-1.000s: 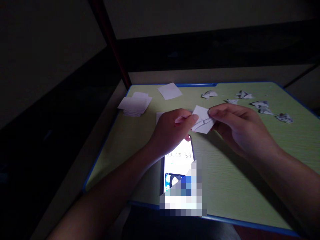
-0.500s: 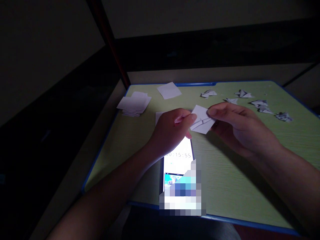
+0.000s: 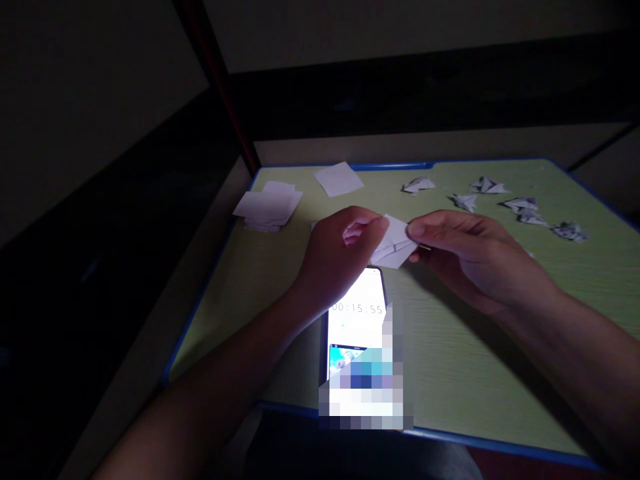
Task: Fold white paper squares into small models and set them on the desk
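Note:
Between my two hands, above the table's middle, is a small folded piece of white paper [image 3: 399, 235] with a crease band across it. My left hand [image 3: 345, 250] pinches its left side, the thumb lying along the upper left edge. On the other side my right hand [image 3: 457, 250] grips the right corner, thumb on top and fingers behind. Just below the hands lies a lit phone [image 3: 356, 293] showing a timer that reads 00:15:55; its lower part is blurred out by blocks.
A stack of white paper squares [image 3: 270, 203] sits at the table's far left, with a single paper square [image 3: 339, 179] right of it. Several folded paper figures [image 3: 489, 185] are scattered at the back right. The pale green table [image 3: 475, 373] has a blue rim.
Both hands have shifted slightly left with the folded paper. My left thumb has moved from the paper's face up toward its top edge, and more of the phone's top shows.

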The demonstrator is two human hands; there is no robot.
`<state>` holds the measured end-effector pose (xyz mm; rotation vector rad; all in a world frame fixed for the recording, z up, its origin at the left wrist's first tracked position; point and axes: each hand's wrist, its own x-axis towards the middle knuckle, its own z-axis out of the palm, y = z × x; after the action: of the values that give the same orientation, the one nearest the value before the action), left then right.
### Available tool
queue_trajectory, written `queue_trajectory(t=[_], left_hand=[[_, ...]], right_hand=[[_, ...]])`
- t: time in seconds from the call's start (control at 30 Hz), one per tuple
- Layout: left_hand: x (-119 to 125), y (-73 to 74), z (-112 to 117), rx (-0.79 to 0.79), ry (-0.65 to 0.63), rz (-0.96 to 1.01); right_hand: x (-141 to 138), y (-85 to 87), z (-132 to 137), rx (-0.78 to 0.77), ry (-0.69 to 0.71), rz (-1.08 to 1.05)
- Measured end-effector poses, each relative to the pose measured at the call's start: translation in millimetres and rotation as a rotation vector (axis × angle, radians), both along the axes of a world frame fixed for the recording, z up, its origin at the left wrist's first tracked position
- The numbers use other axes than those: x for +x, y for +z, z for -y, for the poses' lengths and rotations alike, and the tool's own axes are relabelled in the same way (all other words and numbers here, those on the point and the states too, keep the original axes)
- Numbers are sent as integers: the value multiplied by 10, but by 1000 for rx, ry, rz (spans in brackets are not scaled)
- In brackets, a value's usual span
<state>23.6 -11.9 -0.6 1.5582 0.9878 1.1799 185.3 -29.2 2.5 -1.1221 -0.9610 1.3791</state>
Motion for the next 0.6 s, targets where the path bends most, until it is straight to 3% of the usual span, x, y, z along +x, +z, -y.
queue_trajectory(t=[0.33,0.6], left_hand=[[-11,2,6,43,-6,16],[-41,10,2,46,22,-1]], right_hand=[[-2,-50,-7,124,2,99],[-10,-52,-31,132,39,90]])
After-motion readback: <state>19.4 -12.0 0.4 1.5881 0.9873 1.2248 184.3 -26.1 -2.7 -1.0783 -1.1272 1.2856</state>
